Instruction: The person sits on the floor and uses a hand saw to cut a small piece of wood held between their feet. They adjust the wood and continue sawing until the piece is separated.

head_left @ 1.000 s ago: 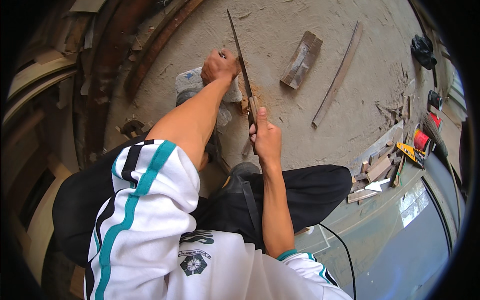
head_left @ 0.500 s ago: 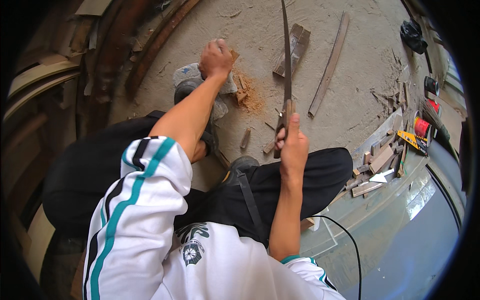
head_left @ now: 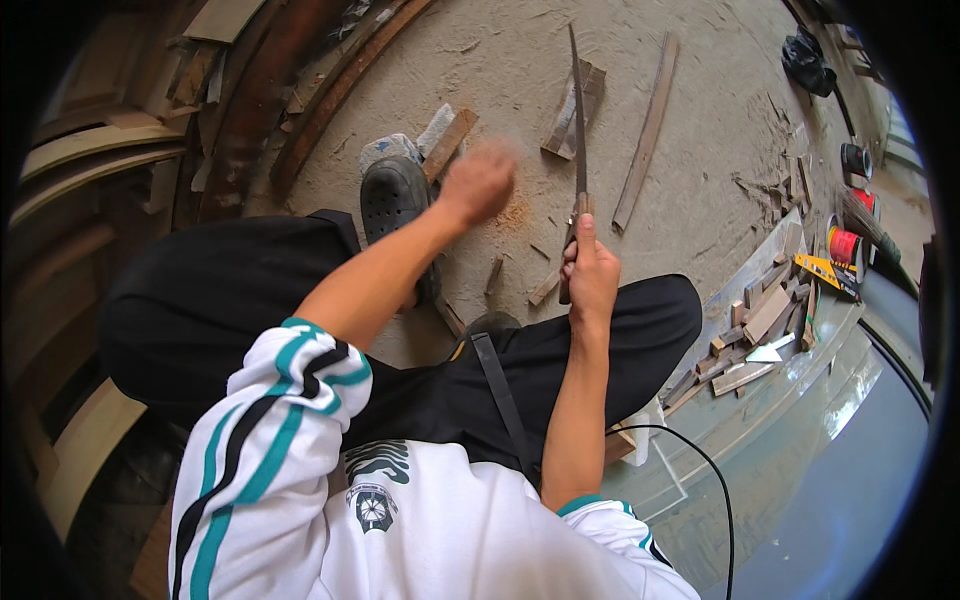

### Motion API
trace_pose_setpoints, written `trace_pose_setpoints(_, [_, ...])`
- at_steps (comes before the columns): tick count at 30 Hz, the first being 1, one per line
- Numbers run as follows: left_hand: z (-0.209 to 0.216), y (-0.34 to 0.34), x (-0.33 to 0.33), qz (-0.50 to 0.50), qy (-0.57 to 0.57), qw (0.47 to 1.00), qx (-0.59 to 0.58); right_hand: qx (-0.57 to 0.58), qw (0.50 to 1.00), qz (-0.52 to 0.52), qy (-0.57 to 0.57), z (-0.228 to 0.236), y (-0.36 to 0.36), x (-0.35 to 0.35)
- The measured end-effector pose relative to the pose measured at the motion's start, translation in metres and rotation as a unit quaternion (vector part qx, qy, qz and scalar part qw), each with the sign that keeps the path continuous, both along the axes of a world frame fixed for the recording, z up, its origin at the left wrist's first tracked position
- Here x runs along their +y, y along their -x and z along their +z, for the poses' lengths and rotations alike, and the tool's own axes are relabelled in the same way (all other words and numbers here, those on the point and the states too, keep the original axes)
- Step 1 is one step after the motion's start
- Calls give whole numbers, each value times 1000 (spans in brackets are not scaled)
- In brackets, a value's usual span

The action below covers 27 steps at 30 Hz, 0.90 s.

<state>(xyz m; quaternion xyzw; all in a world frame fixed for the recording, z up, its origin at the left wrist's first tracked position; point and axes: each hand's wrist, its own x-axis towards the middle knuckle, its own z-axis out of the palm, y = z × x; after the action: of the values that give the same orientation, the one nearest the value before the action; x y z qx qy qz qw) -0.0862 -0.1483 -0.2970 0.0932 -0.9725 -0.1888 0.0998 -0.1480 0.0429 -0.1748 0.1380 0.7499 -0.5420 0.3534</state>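
My right hand [head_left: 592, 275] is closed round the wooden handle of a handsaw [head_left: 580, 130]. The saw's long narrow blade points away from me above the floor. My left hand [head_left: 485, 182] is smeared by motion and hangs over the sawdust [head_left: 515, 213]; whether its fingers hold anything cannot be made out. Just left of it, a short wooden piece [head_left: 450, 140] lies beside a pale block [head_left: 385, 150]. My left foot in a dark clog [head_left: 390, 195] rests against the block and the wood.
A wide wood block [head_left: 575, 110] and a long thin strip [head_left: 647, 130] lie ahead on the floor. Offcuts [head_left: 765, 315] are heaped at the right, near a red spool [head_left: 845, 248] and a glass sheet [head_left: 790, 480]. Boards [head_left: 95, 150] stack at the left; a black cable [head_left: 715, 480] curves lower right.
My left hand has moved right and nearer, away from the block, uncovering the short wooden piece. The saw stays in my right hand, its blade tip now lower in view.
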Motion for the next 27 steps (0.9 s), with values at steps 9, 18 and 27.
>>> trace_pose_setpoints(9, [15,-7,2,-149,11,915,-376,10,994,93,-50,-21,-18,-12])
trace_pose_setpoints(18, [-25,25,-106,473,-189,853,-109,53,985,161,-39,-45,-55,-70])
trace_pose_setpoints(27, [-51,45,-91,542,-251,782,-174,117,969,197,-98,-98,-64,-80])
